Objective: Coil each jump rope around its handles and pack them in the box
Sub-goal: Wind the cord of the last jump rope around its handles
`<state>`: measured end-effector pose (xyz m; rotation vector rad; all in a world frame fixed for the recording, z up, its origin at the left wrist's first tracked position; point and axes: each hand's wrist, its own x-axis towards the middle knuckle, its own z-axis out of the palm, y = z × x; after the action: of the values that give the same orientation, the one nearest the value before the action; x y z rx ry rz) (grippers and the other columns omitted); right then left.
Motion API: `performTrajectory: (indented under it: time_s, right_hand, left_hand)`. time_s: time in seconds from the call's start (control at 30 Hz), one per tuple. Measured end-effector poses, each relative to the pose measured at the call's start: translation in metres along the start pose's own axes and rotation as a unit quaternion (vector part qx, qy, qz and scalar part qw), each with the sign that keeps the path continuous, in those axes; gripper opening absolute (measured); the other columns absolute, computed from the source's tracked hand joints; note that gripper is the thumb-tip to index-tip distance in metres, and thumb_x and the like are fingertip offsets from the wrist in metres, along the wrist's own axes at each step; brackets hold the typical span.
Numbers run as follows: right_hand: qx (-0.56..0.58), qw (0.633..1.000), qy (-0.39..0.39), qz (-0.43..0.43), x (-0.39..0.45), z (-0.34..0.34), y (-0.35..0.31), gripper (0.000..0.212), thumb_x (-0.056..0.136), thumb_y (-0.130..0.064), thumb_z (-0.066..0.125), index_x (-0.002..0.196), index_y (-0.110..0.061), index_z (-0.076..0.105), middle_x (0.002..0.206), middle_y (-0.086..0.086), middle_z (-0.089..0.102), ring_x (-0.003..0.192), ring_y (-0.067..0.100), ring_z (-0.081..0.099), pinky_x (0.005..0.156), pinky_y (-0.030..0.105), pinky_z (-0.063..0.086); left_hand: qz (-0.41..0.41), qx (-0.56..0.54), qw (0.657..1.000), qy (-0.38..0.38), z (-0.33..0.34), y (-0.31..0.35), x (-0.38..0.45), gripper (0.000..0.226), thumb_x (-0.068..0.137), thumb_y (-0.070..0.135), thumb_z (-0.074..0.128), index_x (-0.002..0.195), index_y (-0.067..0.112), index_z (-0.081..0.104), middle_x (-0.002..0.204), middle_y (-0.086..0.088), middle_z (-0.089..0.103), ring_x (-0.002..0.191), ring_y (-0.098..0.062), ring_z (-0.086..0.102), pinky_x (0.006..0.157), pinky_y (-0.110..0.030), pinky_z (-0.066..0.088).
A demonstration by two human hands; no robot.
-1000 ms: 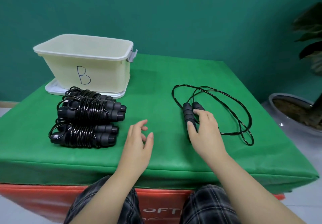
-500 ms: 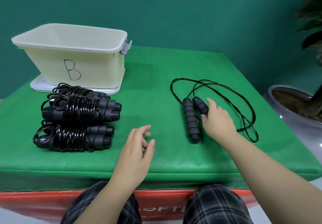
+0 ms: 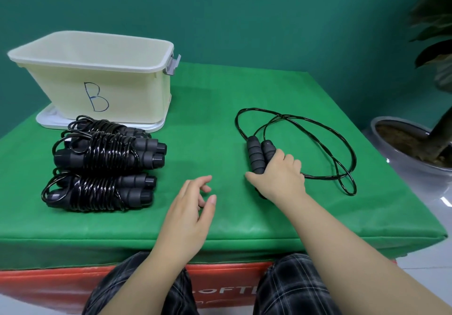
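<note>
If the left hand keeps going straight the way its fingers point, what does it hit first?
The left hand points up and slightly right, over bare green mat. Nothing seems to lie in that line; it likely passes between the coiled ropes and the handles, though depth is unclear.

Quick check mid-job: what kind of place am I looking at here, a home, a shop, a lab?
Probably a staged indoor recording or work station, not a home: a green-covered table against a plain teal wall, a box marked B, and a potted plant beside it.
</note>
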<state>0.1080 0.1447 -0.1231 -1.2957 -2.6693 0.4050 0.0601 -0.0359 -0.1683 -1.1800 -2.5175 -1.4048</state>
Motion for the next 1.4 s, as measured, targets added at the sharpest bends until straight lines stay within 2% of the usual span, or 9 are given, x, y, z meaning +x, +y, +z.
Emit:
performTrajectory:
  time_s: [0.3, 0.4, 0.5, 0.6, 0.7, 0.8, 0.93, 1.13, 1.4]
  right_hand:
    - [0.184, 0.973, 0.069, -0.117, -0.017, 0.0, 0.014, 0.097, 0.066, -0.02, 0.07, 0.145, -0.005, 0.016, 0.128, 0.012, 0.037, 0.122, 0.027, 0.031, 0.103, 0.034, 0.025]
    - [0.258, 0.944, 0.103, -0.181, -0.035, 0.003, 0.013, 0.085, 0.059, -0.021, 0.064, 0.136, -0.006, 0.032, 0.119, 0.005, 0.036, 0.113, 0.017, 0.029, 0.101, 0.031, 0.026]
    - [0.298, 0.922, 0.111, -0.221, -0.049, 0.004, 0.011, 0.07, 0.056, -0.02, 0.059, 0.122, -0.006, 0.039, 0.112, -0.004, 0.032, 0.105, 0.01, 0.027, 0.095, 0.028, 0.026]
    - [0.339, 0.914, 0.037, -0.218, -0.053, 0.005, 0.011, 0.07, 0.058, -0.023, 0.058, 0.123, -0.02, 0.03, 0.116, -0.005, 0.034, 0.113, 0.014, 0.034, 0.102, 0.035, 0.032]
    - [0.377, 0.901, 0.013, -0.212, -0.056, 0.0, 0.012, 0.068, 0.06, -0.025, 0.061, 0.113, -0.039, 0.021, 0.122, -0.003, 0.04, 0.116, 0.02, 0.044, 0.1, 0.039, 0.04]
    - [0.422, 0.883, 0.013, -0.204, -0.06, -0.007, 0.017, 0.073, 0.066, -0.022, 0.073, 0.11, -0.048, 0.021, 0.125, -0.003, 0.044, 0.117, 0.014, 0.047, 0.096, 0.021, 0.039]
    - [0.459, 0.869, 0.032, -0.184, -0.06, -0.01, 0.026, 0.065, 0.067, -0.026, 0.077, 0.106, -0.045, 0.029, 0.121, -0.002, 0.049, 0.111, 0.004, 0.051, 0.081, 0.004, 0.039]
    - [0.482, 0.862, 0.034, -0.151, -0.057, -0.007, 0.021, 0.064, 0.061, -0.028, 0.079, 0.103, -0.038, 0.032, 0.115, -0.004, 0.049, 0.103, 0.005, 0.053, 0.077, 0.007, 0.041]
    - [0.48, 0.866, 0.034, -0.138, -0.063, -0.018, 0.027, 0.062, 0.068, -0.01, 0.08, 0.104, -0.023, 0.031, 0.098, -0.016, 0.049, 0.081, -0.02, 0.051, 0.063, 0.003, 0.039]
  left_hand:
    - [-0.031, -0.009, 0.999, -0.024, -0.002, 0.001, 0.001, 0.041, 0.082, 0.049, 0.039, 0.12, 0.032, 0.045, 0.099, 0.022, 0.049, 0.082, -0.005, 0.049, 0.073, -0.021, 0.039]
    - [-0.09, -0.133, 0.987, -0.029, -0.008, 0.015, 0.009, 0.025, 0.085, 0.043, 0.047, 0.11, 0.046, 0.043, 0.102, 0.015, 0.055, 0.076, -0.001, 0.056, 0.073, -0.021, 0.041]
    - [-0.095, -0.246, 0.964, -0.039, -0.015, 0.041, 0.021, 0.036, 0.081, 0.05, 0.047, 0.114, 0.055, 0.036, 0.11, 0.018, 0.057, 0.094, 0.0, 0.061, 0.09, -0.031, 0.045]
    - [-0.066, -0.26, 0.963, -0.031, -0.019, 0.066, 0.033, 0.04, 0.081, 0.048, 0.047, 0.117, 0.06, 0.034, 0.088, 0.022, 0.057, 0.093, -0.007, 0.053, 0.093, -0.048, 0.047]
    - [-0.039, -0.232, 0.972, -0.021, -0.019, 0.082, 0.039, 0.045, 0.088, 0.029, 0.05, 0.114, 0.063, 0.035, 0.111, 0.023, 0.052, 0.093, -0.01, 0.06, 0.092, -0.049, 0.047]
    - [-0.004, -0.186, 0.982, -0.035, -0.015, 0.095, 0.037, 0.054, 0.089, 0.015, 0.055, 0.118, 0.056, 0.034, 0.123, 0.023, 0.047, 0.113, -0.006, 0.053, 0.098, -0.043, 0.045]
    - [0.026, -0.111, 0.992, -0.054, -0.005, 0.103, 0.032, 0.053, 0.088, 0.012, 0.056, 0.132, 0.034, 0.036, 0.125, 0.017, 0.046, 0.119, 0.0, 0.043, 0.1, -0.038, 0.042]
    - [-0.004, -0.082, 0.994, -0.074, -0.002, 0.109, 0.036, 0.039, 0.092, 0.022, 0.048, 0.126, 0.036, 0.035, 0.12, 0.019, 0.05, 0.114, -0.01, 0.05, 0.098, -0.034, 0.039]
    - [-0.037, -0.126, 0.984, -0.118, -0.001, 0.117, 0.036, 0.042, 0.078, 0.038, 0.041, 0.12, 0.037, 0.037, 0.115, 0.012, 0.053, 0.108, -0.012, 0.049, 0.102, -0.039, 0.037]
